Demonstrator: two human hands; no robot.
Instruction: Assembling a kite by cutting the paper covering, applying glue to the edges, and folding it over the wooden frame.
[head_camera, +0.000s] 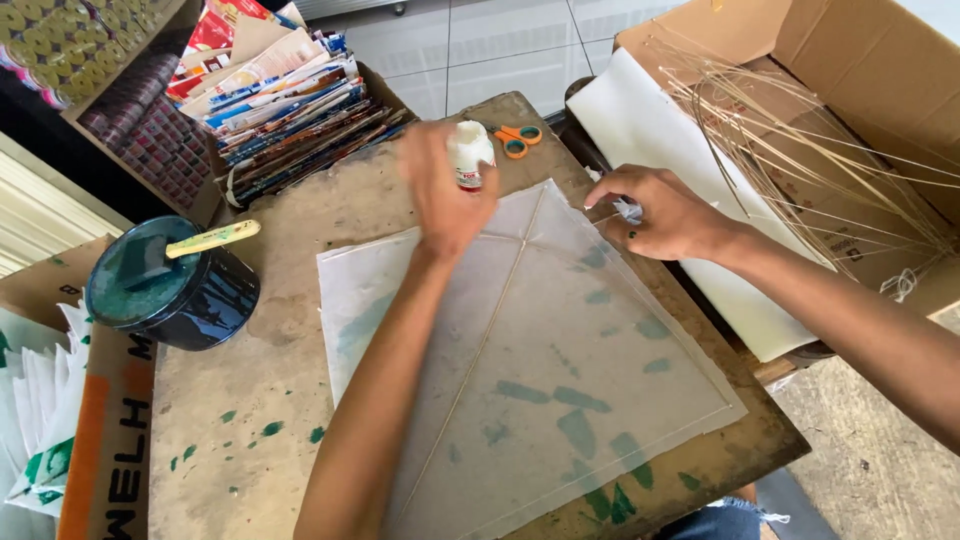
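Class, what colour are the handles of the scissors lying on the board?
Orange. The scissors lie at the board's far edge, seen best in the head view.

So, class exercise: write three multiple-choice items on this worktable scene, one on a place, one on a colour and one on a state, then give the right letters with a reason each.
1. Where do the scissors lie?
A. at the far edge of the board, beyond the glue bottle
B. inside the paint tin
C. on the floor tiles

2. What colour are the scissors' handles?
A. blue
B. orange
C. black

3. What is the left hand doing?
A. resting flat and empty
B. gripping the small white glue bottle
C. holding the stick in the paint tin

Answers: 1 A, they sit just past the bottle at the wooden board's far edge. 2 B, both loops are orange. 3 B, the fingers wrap the bottle above the translucent paper kite.
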